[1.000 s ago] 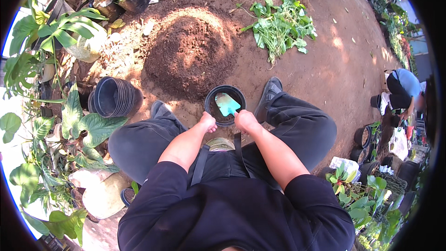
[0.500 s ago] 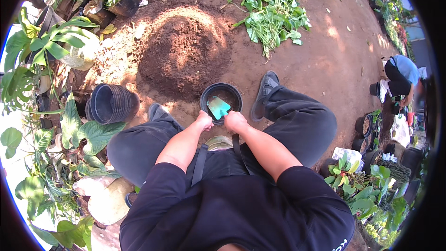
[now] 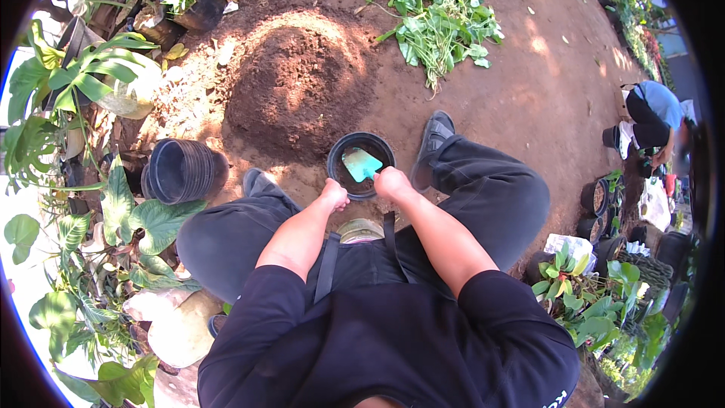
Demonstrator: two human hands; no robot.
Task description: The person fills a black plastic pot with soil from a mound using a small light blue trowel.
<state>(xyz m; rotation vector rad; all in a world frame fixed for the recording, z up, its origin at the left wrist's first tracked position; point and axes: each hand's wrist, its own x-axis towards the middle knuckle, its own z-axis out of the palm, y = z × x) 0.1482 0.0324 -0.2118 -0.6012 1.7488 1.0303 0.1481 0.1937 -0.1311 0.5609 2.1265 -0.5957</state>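
Observation:
A round black plastic pot [image 3: 382,149] stands on the ground between my feet, with dark soil visible inside. My left hand [image 3: 334,194] is closed at its near left rim, the fingers curled against the edge. In my right hand [image 3: 391,183] is the handle of a turquoise hand trowel [image 3: 361,165]. The trowel's blade, dirty near the tip, points to the far left over the pot's opening. My right fingers wrap round the handle and hide most of it. Just beyond the pot rises a mound of brown soil [image 3: 298,79].
A stack of black pots [image 3: 185,171] lies tilted at the left, beside broad-leaved plants [image 3: 155,223]. Uprooted green cuttings [image 3: 442,30] are heaped at the far right of the mound. Another person [image 3: 655,117] bends over at the far right, near potted plants [image 3: 596,295].
My right hand and the trowel have shifted slightly right and away from me, the blade still over the pot. My left hand stays at the rim.

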